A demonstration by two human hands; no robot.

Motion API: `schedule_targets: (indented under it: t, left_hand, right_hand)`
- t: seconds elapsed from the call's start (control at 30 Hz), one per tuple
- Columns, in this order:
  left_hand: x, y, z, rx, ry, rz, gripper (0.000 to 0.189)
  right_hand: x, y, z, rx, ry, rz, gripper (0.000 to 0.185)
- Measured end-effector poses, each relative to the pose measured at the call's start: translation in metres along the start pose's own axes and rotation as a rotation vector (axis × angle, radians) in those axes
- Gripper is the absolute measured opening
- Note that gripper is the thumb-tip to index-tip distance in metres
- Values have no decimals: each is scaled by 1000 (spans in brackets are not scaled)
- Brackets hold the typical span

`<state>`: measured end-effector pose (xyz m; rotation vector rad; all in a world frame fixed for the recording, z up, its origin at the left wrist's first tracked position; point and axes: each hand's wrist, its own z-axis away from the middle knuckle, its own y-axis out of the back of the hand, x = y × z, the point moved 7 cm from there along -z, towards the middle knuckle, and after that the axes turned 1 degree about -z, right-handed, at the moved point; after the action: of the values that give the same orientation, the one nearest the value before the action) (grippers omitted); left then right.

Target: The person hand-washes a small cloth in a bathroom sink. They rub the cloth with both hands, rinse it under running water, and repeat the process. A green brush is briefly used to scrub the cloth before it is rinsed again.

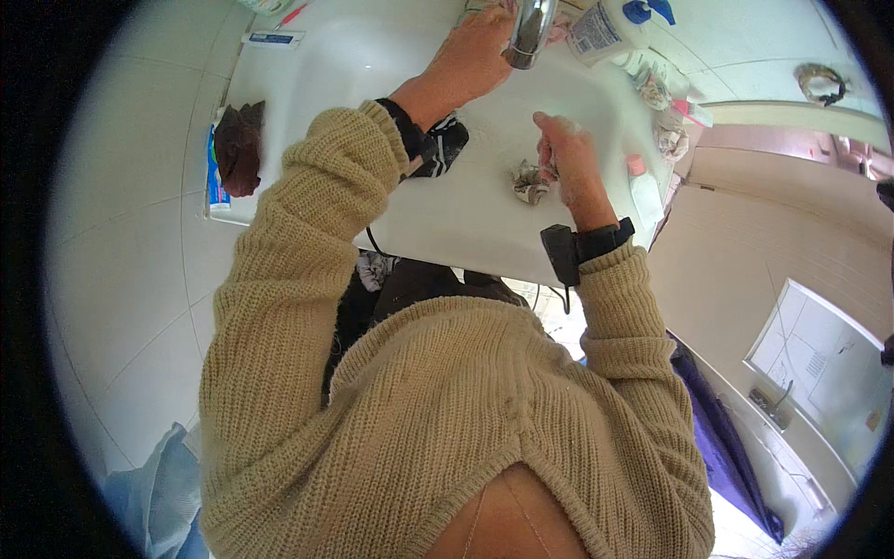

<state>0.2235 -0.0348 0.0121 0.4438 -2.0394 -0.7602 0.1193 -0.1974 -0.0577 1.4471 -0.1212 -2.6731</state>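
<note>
A chrome faucet spout (532,31) juts over the white sink basin (461,209). My left hand (478,52) reaches up beside the spout, and its fingertips are partly hidden at the top edge. Wet-looking lather shows on my right hand (571,154), held over the basin with its fingers curled. Just left of those fingers is a small crumpled patterned cloth (529,185); whether they grip it I cannot tell. Under my left wrist lies a black cloth with white stripes (450,143), partly covered by the wrist strap.
On the left rim are a dark brown cloth (241,150), a toothpaste tube (218,175) and another tube (274,39). A white pump bottle (604,31) stands at the back right. Along the right rim are a bottle with a pink cap (644,189) and a pink brush (691,112).
</note>
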Motion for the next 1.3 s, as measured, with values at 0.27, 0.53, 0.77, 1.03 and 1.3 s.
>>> schedule_targets:
  t: [0.27, 0.53, 0.77, 1.03, 1.3]
  left_hand:
    - [18, 2, 5, -119, 74, 35, 24]
    - [37, -12, 34, -6, -119, -247, 16]
    - [5, -77, 28, -351, 380, 78, 23]
    - [-4, -75, 10, -487, 699, 674, 28]
    - [-19, -106, 5, -484, 709, 584, 30]
  right_hand:
    - [63, -8, -6, -112, 262, 1337, 28]
    - [59, -30, -20, -106, 291, 1298, 24]
    - [18, -73, -42, -163, 472, 741, 26]
    - [4, -84, -56, -233, 374, 584, 34]
    - [9, -78, -67, -261, 397, 607, 35]
